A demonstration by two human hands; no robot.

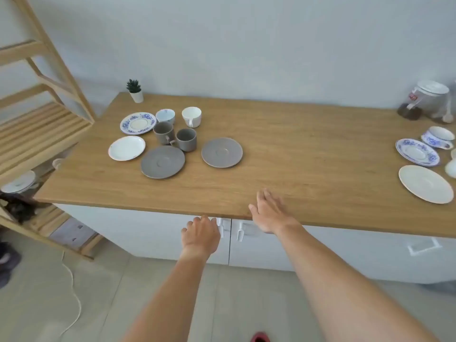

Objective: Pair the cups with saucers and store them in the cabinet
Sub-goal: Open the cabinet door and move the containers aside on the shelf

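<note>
Head view: cups [186,139] and saucers [162,162], unpaired on the counter's [296,156] left, look ceramic: rigid, chippable; grip by handles, rims. Left hand [201,236] at cabinet door handle [220,227], probably curled on it. Right hand [270,213] spread, empty.

both bare arms reach forward from the bottom edge, forearms uncovered. the left hand [201,234] is lower, back of the hand up, its fingers curled loosely forward, with the fingertips [212,220] at the left handle [220,227]; whether they close on it cannot be told. the right hand [270,213] is higher and further forward, palm down, fingers straight and close together, thumb spread to the left. it lies over the front edge of the desk [296,156], holding nothing; whether it touches the surface cannot be told. the right wrist bends a little, the forearm running down to the right.
</note>
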